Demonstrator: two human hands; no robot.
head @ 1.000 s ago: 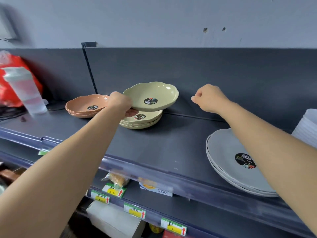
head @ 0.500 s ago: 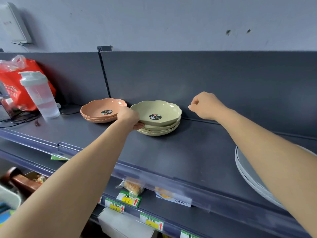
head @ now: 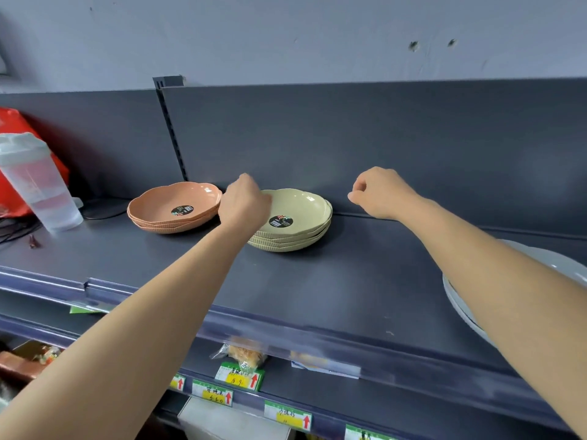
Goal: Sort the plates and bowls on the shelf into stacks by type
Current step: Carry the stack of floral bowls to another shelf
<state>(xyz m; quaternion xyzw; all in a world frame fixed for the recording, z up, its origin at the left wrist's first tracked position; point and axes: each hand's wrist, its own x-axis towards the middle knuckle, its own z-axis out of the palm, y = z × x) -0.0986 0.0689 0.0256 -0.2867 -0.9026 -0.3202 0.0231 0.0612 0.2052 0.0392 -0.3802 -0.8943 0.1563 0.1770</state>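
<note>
Left hand (head: 244,206): has come down with the top green bowl (head: 300,204), which a second ago rode tilted above its pile and now lies seated level on it.
Left grip: knuckles face the camera over the bowl's left rim and the fingers curl out of sight, so I cannot tell whether they pinch the rim or have let go.
Green stack (head: 292,236): on the shelf (head: 317,290) near the back panel, directly under and just right of the left hand — the nearer hand by far.
Axis: the bowls are round, with no long side to favour; the pile stands upright and looks evenly nested.
Right hand (head: 382,193): fingers curled together on nothing, hovering to the right of the green stack and apart from it.
Coming move, as a guess: the left fingers need only lift clear, upward and to the left, without dragging the rim.
Surfaces: matte and plastic-looking, scalloped rims, fine ribbing on the outer walls, a round dark sticker in each top well.
Pink stack (head: 173,211): same shape, just left of the green one, not touching.
Grey plates (head: 453,300): wide, flat and smooth, at far right, partly behind the right forearm.
Far left: a clear shaker bottle (head: 38,185) — with a red bag (head: 19,128) behind it.
</note>
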